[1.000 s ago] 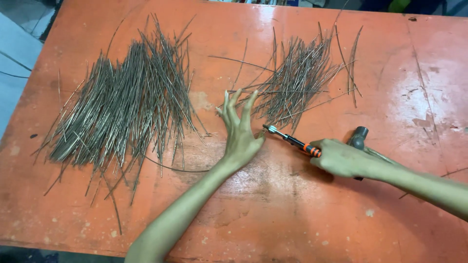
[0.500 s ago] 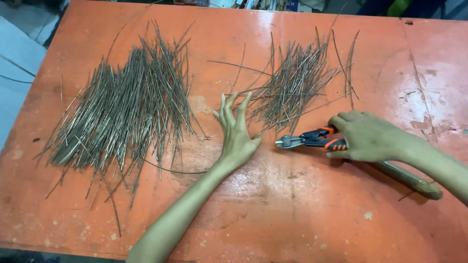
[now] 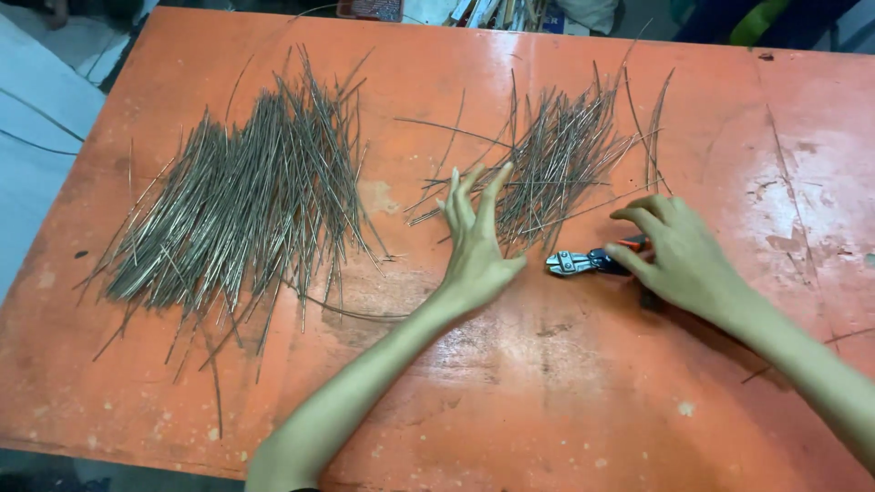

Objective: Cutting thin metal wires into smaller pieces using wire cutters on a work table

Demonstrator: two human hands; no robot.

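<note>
Head view. An orange-red metal table [image 3: 547, 383], scratched and worn, carries two heaps of thin metal rods. The landmark is the pair of cutters [image 3: 583, 262], lying flat with grey jaws pointing toward the table's middle and an orange-and-black handle running under the right hand.

The right hand [image 3: 679, 255] arches over that handle, fingers curled and thumb low beside it. Whether the fingers actually clasp the handle or only cover it cannot be told, since the hand hides the contact.

The left hand [image 3: 476, 246] lies just left of the cutter jaws, unclenched and grasping nothing, fingers spread and stretched forward so that the fingertips [image 3: 501, 173] touch the near ends of the small rod heap [image 3: 556, 155]. The splay appears suited to fanning the rods apart.

This small heap lies beyond the cutters, loosely fanned, with stray pieces crossing it. The large rod heap [image 3: 246, 210] lies far left of the cutters, well apart from both hands, its rods roughly parallel, as though sorted
</note>
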